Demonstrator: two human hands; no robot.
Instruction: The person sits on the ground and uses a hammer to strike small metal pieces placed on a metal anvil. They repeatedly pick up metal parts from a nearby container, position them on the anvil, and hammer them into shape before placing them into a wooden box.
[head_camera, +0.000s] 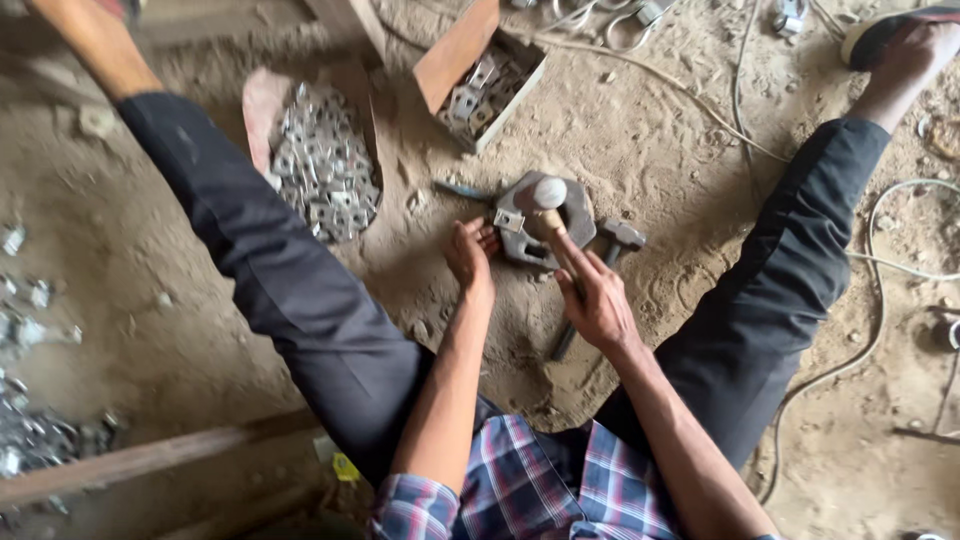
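Head view: right hand (597, 300) grips a hammer (549, 196); left hand (470, 250), fingers curled, touches the metal block (540, 220).

Right hand (597, 300) grips a hammer (549, 195) over the metal block (575, 215); left hand (471, 255) steadies it.

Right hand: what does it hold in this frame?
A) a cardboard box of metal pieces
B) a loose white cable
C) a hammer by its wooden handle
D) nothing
C: the right hand grips the wooden handle of a hammer, whose rounded head is over the metal block on the dirt floor.
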